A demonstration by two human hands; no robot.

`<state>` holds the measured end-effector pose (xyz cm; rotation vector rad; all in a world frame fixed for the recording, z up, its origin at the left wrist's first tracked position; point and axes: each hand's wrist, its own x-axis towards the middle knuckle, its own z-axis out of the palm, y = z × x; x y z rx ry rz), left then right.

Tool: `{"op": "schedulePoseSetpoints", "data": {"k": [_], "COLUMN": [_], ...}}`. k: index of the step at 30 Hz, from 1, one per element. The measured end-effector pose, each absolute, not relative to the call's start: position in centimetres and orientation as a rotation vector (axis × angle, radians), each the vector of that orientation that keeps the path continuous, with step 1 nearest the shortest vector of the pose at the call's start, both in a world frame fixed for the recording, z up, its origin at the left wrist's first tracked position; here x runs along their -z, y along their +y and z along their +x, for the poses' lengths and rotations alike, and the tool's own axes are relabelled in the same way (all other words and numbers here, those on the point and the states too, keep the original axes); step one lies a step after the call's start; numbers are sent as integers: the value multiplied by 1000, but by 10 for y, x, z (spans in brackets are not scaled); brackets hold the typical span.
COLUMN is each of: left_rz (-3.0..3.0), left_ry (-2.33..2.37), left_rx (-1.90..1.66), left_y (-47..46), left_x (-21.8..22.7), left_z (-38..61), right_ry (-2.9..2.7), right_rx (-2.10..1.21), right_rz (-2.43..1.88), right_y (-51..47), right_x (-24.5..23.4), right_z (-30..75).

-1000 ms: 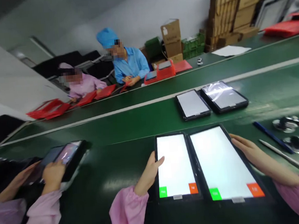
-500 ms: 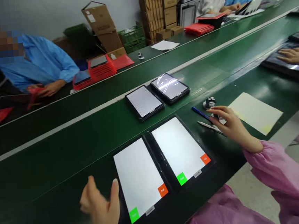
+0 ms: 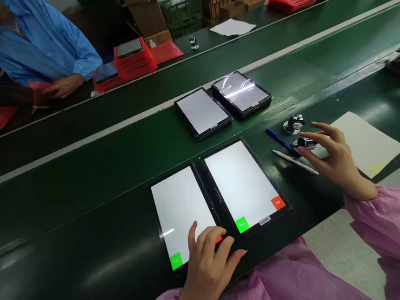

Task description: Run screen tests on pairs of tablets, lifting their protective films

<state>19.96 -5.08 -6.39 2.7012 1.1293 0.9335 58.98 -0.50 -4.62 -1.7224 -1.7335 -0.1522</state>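
Two tablets lie side by side, the left tablet and the right tablet, both with white screens and green and red corner squares. My left hand is over the lower right part of the left tablet, fingers spread, covering most of its red square. Whether a fingertip touches the glass I cannot tell. My right hand is open beside a small chrome piece, its thumb and forefinger apart around the piece's near end. Another chrome piece on a round base, a blue pen and a white pen lie close by.
Farther back lie two tablet stacks. Pale paper lies under and beyond my right hand. Across the green line, a person in a blue sleeve handles a red pouch, near stacked red pouches.
My left hand has swung right, from beside the left tablet to over its lower right corner. My right hand has shifted slightly off the chrome piece. The view has tilted down.
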Motion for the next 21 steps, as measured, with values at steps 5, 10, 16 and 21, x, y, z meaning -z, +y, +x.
{"op": "schedulePoseSetpoints", "data": {"k": [5, 10, 16, 21], "left_rz": [2838, 2830, 2890, 3076], "left_ry": [1104, 1147, 1064, 1008], "left_rx": [-929, -898, -874, -768], "left_y": [-52, -53, -54, 9], "left_x": [69, 67, 61, 37], "left_z": [225, 233, 235, 237], "right_ry": [-1892, -1818, -1736, -1691], "right_rx": [-455, -658, -712, -742], "right_rz": [-1509, -1477, -1440, -1432], "right_y": [46, 94, 95, 91], "right_x": [51, 78, 90, 86], "right_z": [529, 508, 508, 512]}}
